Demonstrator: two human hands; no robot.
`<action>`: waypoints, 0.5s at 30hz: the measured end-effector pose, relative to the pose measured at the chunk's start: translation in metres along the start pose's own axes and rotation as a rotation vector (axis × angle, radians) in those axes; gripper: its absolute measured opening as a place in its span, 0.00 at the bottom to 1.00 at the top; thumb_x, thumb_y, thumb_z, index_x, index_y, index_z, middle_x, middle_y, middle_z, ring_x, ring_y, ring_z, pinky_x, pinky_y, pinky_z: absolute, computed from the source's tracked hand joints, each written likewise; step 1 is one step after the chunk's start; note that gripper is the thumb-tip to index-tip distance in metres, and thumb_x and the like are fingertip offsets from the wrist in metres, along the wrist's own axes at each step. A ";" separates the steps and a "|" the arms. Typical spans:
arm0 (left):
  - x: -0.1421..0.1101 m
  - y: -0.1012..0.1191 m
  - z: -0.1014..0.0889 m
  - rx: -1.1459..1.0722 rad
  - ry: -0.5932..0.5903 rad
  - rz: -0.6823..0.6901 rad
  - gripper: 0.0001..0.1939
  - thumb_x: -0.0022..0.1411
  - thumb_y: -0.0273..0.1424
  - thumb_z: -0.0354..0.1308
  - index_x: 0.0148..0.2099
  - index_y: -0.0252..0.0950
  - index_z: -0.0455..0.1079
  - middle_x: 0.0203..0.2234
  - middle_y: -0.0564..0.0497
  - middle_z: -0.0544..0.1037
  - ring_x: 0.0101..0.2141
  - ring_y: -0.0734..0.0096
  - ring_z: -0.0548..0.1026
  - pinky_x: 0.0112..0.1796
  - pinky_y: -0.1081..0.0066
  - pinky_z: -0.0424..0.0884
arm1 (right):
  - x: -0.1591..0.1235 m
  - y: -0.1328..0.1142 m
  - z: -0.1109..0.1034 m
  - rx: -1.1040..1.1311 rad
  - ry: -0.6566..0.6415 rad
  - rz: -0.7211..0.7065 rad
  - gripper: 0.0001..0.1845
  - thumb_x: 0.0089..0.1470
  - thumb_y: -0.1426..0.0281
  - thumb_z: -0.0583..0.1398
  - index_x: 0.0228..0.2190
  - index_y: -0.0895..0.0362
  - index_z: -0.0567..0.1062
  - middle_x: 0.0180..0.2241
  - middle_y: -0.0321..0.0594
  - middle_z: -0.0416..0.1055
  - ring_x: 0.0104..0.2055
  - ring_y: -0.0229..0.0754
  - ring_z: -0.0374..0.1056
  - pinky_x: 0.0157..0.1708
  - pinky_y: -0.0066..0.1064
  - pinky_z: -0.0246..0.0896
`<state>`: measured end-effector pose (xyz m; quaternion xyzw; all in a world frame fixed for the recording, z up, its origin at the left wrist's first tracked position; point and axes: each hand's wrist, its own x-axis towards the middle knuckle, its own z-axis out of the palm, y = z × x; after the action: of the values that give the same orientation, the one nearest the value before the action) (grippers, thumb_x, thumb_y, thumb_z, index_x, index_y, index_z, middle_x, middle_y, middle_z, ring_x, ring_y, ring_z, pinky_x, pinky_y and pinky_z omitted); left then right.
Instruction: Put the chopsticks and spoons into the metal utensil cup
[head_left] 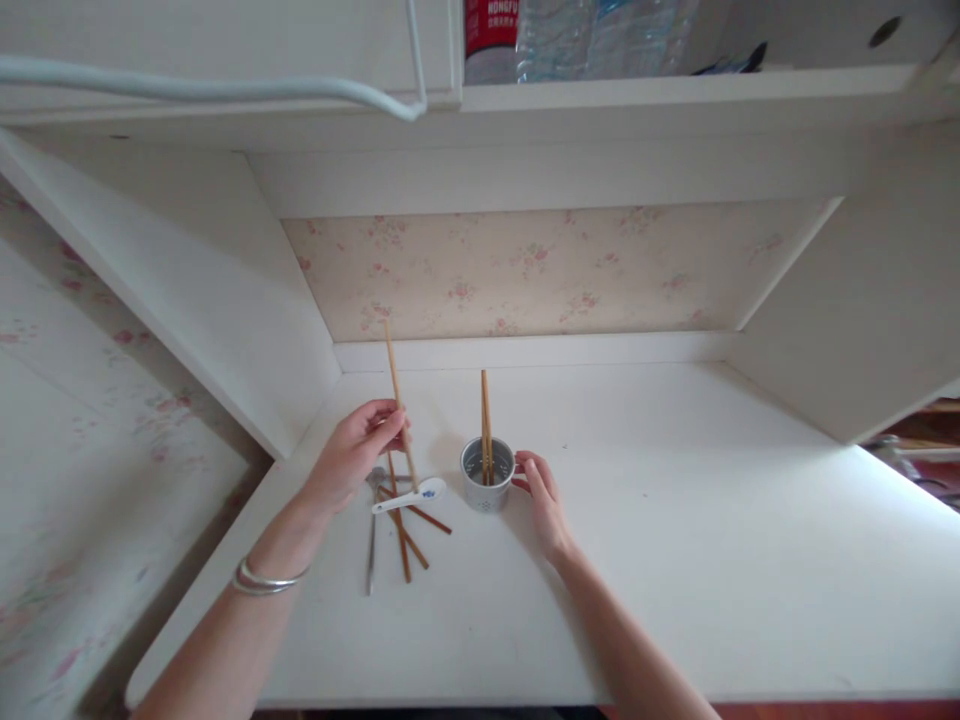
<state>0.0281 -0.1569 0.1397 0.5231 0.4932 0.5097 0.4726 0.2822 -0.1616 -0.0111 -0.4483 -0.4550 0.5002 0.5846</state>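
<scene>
My left hand [371, 440] pinches a light wooden chopstick [393, 360], which stands nearly upright with its lower end by a white spoon [409, 498] with a blue pattern. Under and around that spoon, several brown chopsticks [414, 545] lie crossed on the table, along with a thin metal utensil [371, 555]. To their right stands a perforated metal cup [487, 495] with a pair of chopsticks [486, 420] leaning upright inside. My right hand [541, 495] has its curled fingers against the cup's right side; part of that grip is hidden.
The white desk [675, 560] is enclosed by a left side panel [180, 270], a right panel [855, 300] and a back wall with floral paper [555, 270]. Overhead, a shelf [675, 95] holds plastic bottles [585, 40]. A white cable [225, 90] hangs at upper left.
</scene>
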 end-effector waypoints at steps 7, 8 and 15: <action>0.035 -0.018 0.060 0.169 -0.013 0.079 0.17 0.57 0.43 0.59 0.40 0.34 0.69 0.33 0.50 0.76 0.30 0.70 0.77 0.35 0.66 0.76 | 0.002 0.002 -0.003 0.007 0.003 -0.002 0.18 0.60 0.52 0.52 0.42 0.48 0.72 0.45 0.39 0.71 0.46 0.46 0.66 0.47 0.41 0.62; 0.038 -0.022 0.064 0.233 -0.016 0.093 0.17 0.58 0.43 0.58 0.40 0.34 0.70 0.33 0.49 0.76 0.30 0.69 0.77 0.34 0.67 0.76 | 0.003 0.003 -0.003 0.005 0.003 0.000 0.18 0.60 0.52 0.52 0.42 0.48 0.72 0.45 0.39 0.71 0.46 0.46 0.66 0.47 0.41 0.62; 0.037 -0.057 0.077 0.540 -0.019 0.277 0.12 0.60 0.39 0.56 0.37 0.36 0.74 0.35 0.49 0.77 0.34 0.70 0.76 0.40 0.68 0.73 | 0.005 0.004 -0.003 -0.002 -0.017 0.004 0.18 0.60 0.52 0.52 0.43 0.48 0.72 0.45 0.40 0.71 0.46 0.46 0.66 0.47 0.41 0.62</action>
<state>0.1033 -0.1153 0.0828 0.6968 0.5304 0.4150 0.2469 0.2848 -0.1559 -0.0153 -0.4455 -0.4593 0.5049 0.5793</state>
